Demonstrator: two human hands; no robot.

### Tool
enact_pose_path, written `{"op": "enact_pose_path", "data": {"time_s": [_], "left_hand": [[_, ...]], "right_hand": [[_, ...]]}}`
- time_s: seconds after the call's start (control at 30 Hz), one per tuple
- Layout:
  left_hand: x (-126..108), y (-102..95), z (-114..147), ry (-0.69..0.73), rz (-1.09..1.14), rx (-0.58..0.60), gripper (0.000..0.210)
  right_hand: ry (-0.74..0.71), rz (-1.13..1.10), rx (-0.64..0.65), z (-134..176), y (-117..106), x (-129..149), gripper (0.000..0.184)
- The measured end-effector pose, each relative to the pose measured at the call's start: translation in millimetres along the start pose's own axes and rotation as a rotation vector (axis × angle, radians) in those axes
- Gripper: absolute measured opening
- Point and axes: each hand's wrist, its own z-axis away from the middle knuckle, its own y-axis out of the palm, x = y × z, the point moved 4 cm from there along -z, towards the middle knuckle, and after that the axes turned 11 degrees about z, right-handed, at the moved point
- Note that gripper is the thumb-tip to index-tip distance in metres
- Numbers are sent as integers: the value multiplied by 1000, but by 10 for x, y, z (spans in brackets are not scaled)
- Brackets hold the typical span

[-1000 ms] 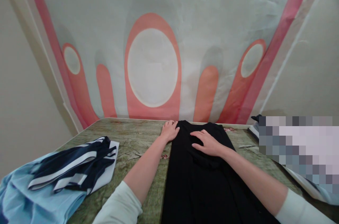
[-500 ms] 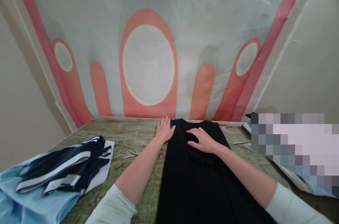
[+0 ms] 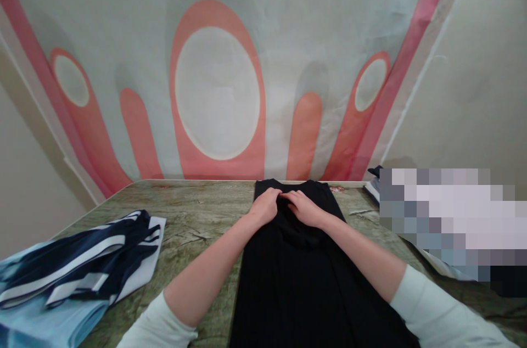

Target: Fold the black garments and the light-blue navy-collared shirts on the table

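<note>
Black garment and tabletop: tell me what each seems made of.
The black garment looks like soft cloth with a matte finish: it folds softly and shows no shine; knit or woven, I cannot tell. The tabletop looks like dull wood, with grain and dark cracks, but may be printed.

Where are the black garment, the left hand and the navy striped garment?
Black garment [image 3: 298,279], head view: middle of its broad body.
Left hand [image 3: 265,206], head view: back of the hand.
Navy striped garment [image 3: 94,264], head view: dark cloth near its middle.

Head camera: worn up top, peering forward and down!
Patterned backdrop [image 3: 280,62]: dead ahead, twelve o'clock, beyond the table [image 3: 191,213]!
Left hand [image 3: 264,207]: near, six!
Right hand [image 3: 304,209]: near, five!
</note>
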Motion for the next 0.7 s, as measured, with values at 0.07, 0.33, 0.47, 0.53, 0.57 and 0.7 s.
{"op": "enact_pose_path", "data": {"time_s": [0.07, 0.33, 0.47, 0.53, 0.57, 0.7], "left_hand": [[-29, 0, 34, -10, -20, 25, 39], [-242, 24, 111, 17, -85, 190, 29], [-392, 55, 159, 118, -46, 254, 34], [-468, 76, 199, 167, -21, 306, 36], [-499, 85, 218, 184, -11, 330, 35], [-546, 90, 234, 210, 51, 390, 29]], "right_hand": [[19, -25, -21, 4, -20, -6, 42], [70, -310, -110, 37, -178, -138, 25], [258, -559, -202, 47, -260, -294, 18], [325, -641, -255, 47, -272, -322, 18], [339, -669, -278, 45, -269, -319, 18], [348, -651, -299, 35, -196, -283, 16]]}}
